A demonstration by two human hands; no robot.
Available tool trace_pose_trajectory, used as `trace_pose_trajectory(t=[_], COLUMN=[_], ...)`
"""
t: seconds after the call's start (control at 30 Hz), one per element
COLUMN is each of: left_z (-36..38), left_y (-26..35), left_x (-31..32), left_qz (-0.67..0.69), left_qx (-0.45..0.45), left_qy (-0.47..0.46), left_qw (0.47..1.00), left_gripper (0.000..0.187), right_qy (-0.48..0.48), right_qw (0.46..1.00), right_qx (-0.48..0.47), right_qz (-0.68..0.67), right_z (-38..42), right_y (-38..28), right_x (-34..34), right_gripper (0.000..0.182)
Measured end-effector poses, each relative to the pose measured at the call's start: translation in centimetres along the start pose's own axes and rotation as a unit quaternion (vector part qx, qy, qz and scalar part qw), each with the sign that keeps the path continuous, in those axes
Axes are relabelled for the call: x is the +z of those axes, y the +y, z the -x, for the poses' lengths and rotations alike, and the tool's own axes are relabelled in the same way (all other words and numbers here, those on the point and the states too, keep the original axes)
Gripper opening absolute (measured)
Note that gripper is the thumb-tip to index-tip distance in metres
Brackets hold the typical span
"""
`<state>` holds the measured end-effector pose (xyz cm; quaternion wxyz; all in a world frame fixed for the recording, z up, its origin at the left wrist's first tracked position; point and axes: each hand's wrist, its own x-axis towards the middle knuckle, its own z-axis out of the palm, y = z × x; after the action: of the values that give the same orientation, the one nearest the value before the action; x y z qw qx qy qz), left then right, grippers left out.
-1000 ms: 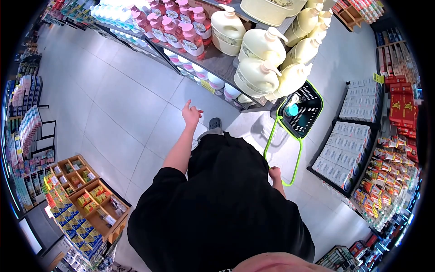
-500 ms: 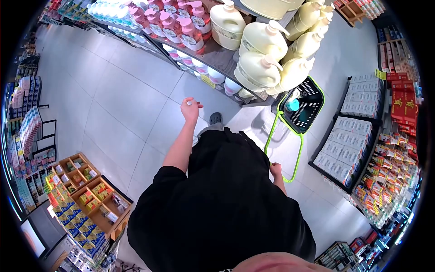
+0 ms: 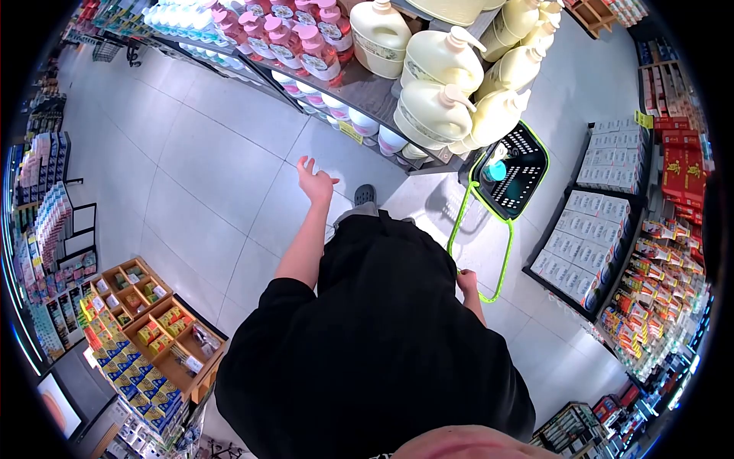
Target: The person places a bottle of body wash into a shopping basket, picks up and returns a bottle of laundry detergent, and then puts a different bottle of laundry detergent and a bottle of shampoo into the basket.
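My left hand (image 3: 315, 181) is held out over the floor at the front left, fingers apart and nothing in it. Low on my right side, my right hand (image 3: 467, 281) is wrapped around the bright green handle (image 3: 508, 264) of a black shopping basket (image 3: 530, 182) with a green rim. Inside the basket lies a container with a turquoise lid (image 3: 495, 171). Large cream pump bottles (image 3: 436, 115) crowd the shelf corner just beyond the basket, beside pink pump bottles (image 3: 319, 60).
Stacked white boxes (image 3: 579, 243) stand on dark pallets at the right, with colourful packets (image 3: 642, 298) behind them. A wooden compartment rack (image 3: 164, 325) is at the lower left. Grey tiled floor (image 3: 206, 176) runs along the shelf.
The fingers of my left hand have spread from a looser curl, and the hand has shifted slightly left. My right hand still holds the basket handle, slightly higher in view.
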<state>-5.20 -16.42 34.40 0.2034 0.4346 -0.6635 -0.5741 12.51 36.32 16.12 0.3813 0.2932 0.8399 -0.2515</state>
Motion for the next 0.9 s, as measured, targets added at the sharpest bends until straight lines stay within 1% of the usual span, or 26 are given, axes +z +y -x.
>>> trace_pose_trajectory(t=[0.07,0.13,0.17,0.27,0.33,0.37,0.47,0.63,0.73,0.83,0.9], left_z=[-0.2,-0.6,-0.7,-0.9,-1.4,-1.7,-2.3,-2.0,-1.7,-1.6,-1.6], left_y=[-0.3,-1.0,-1.4,-1.9,-3.5,-4.3,-5.9,-5.7,-4.9,-4.6,-5.0], left_x=[0.0,0.1,0.2,0.3,0.5,0.6,0.6,0.8,0.6,0.6,0.3], left_qz=[0.001,0.019,0.024,0.044,0.062,0.024,-0.075,-0.162,-0.194,-0.156,-0.166], left_qx=[0.024,0.039,0.035,0.024,0.020,0.034,0.068,0.077,0.103,0.079,0.115], left_qy=[0.014,0.026,0.019,-0.005,-0.021,-0.029,-0.057,-0.095,-0.079,-0.098,-0.099], left_qw=[1.000,0.999,0.999,0.999,0.998,0.999,0.993,0.979,0.972,0.980,0.974], left_gripper=[0.046,0.039,0.038,0.034,0.032,0.030,0.024,0.023,0.024,0.026,0.027], right_qy=[0.000,0.020,0.030,0.029,0.027,0.026,-0.003,0.004,0.005,0.006,0.011], right_qw=[1.000,0.999,0.998,0.999,0.999,0.999,1.000,1.000,1.000,1.000,1.000], right_qx=[0.000,-0.025,-0.037,-0.033,-0.034,-0.034,0.003,-0.002,-0.006,-0.007,-0.006], right_qz=[0.003,0.019,0.027,0.020,0.018,0.017,0.008,0.010,0.009,0.004,0.001], right_z=[-0.1,-0.5,-0.7,-1.3,-1.3,-1.3,-0.3,0.2,0.4,0.6,1.0], right_y=[0.0,0.5,0.8,1.2,1.2,1.2,0.2,-0.2,-0.4,-0.5,-0.7], right_x=[0.0,0.4,0.6,0.9,0.9,0.9,0.0,-0.1,-0.3,-0.3,-0.3], right_gripper=[0.038,0.031,0.028,0.029,0.029,0.030,0.040,0.040,0.039,0.039,0.037])
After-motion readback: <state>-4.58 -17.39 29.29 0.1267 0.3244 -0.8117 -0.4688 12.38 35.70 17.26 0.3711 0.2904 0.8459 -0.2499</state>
